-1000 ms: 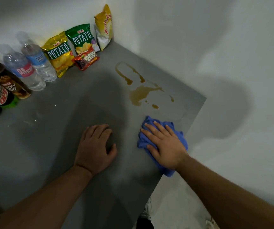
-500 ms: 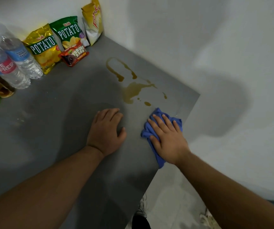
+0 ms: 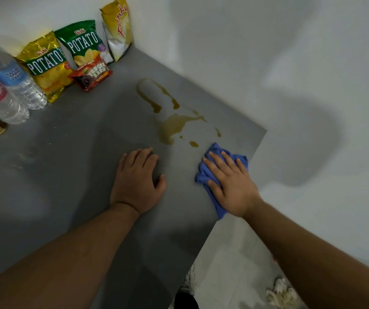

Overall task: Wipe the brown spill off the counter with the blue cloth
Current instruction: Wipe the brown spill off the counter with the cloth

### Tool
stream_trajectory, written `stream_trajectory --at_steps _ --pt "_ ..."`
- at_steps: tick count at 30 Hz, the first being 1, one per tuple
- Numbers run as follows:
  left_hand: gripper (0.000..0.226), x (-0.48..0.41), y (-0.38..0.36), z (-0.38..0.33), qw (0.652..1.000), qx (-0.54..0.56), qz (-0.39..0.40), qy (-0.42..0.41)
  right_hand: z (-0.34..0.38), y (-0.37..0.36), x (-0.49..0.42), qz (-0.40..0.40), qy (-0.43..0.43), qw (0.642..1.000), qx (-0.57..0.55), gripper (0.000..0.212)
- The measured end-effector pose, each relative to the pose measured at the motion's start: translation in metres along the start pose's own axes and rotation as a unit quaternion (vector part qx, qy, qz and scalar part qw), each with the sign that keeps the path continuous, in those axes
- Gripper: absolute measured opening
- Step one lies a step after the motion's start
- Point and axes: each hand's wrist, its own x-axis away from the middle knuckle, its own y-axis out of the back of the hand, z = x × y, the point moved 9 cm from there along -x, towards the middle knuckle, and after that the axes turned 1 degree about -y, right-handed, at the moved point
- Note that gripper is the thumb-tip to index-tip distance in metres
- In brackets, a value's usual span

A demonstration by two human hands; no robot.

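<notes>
Right now the right hand (image 3: 230, 186) lies flat with straight, spread fingers on the crumpled blue cloth (image 3: 202, 173), pressing it onto the grey worktop (image 3: 67, 175) near its outer edge. It does not clutch the cloth. The cloth sticks out beyond the fingertips and past the thumb side of this hand. The left hand (image 3: 137, 181) rests palm down on the bare worktop beside it, apart from the cloth, with relaxed, slightly bent fingers and nothing in it.

The brown liquid spill (image 3: 174, 128) sits just ahead of both hands. Its nearest drops are close to the cloth's front edge without touching it, and a thin looping trail runs farther away towards the white wall (image 3: 268, 63). Nothing lies between the cloth and the spill.

Well beyond the left hand, snacks lean against the wall: a yellow potato-chip bag (image 3: 45, 68), a green potato-chip bag (image 3: 83, 44), a pale yellow pouch (image 3: 119, 30) in the corner, and a small red fudge-bar packet (image 3: 92, 76) lying before them. Two clear plastic water bottles (image 3: 16, 83) stand farther out to the left. Tiled floor (image 3: 230, 264) shows below the right forearm.
</notes>
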Motion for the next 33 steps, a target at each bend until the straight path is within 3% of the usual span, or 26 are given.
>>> stream_trajectory --at_steps 4,8,10,12,16,21,25,28,33 --pt "0.053 0.0 0.002 0.0 1.0 0.0 -0.003 0.001 0.02 -0.002 -0.046 -0.009 -0.09 0.996 0.003 0.066" --pt "0.054 0.0 0.002 -0.001 1.0 0.004 0.007 0.003 0.052 -0.01 -0.029 0.009 0.038 0.999 0.019 0.064" --pt "0.054 0.0 0.002 0.0 1.0 0.006 0.014 0.006 0.045 -0.013 -0.009 0.025 0.112 0.993 0.015 0.062" --pt "0.055 0.0 0.002 -0.001 1.0 0.007 0.02 0.007 0.021 -0.009 0.001 0.029 0.132 0.991 0.017 0.06" --pt "0.055 -0.001 0.002 -0.002 1.0 0.004 0.024 0.011 -0.018 0.007 -0.025 0.014 0.047 0.999 0.003 0.061" --pt "0.055 -0.001 0.002 -0.001 1.0 0.0 0.026 0.009 0.005 0.004 -0.066 -0.001 -0.041 0.999 0.026 0.066" --pt "0.053 -0.001 0.002 -0.001 1.0 -0.003 0.019 0.008 0.029 -0.004 -0.043 0.017 0.089 0.996 0.021 0.064" --pt "0.054 -0.001 0.001 -0.001 1.0 -0.002 0.021 0.009 0.006 -0.004 -0.016 0.029 0.162 0.986 0.023 0.061" --pt "0.053 -0.002 0.001 0.0 1.0 -0.009 0.015 0.005 -0.049 0.016 -0.046 0.019 0.059 0.998 0.008 0.064"
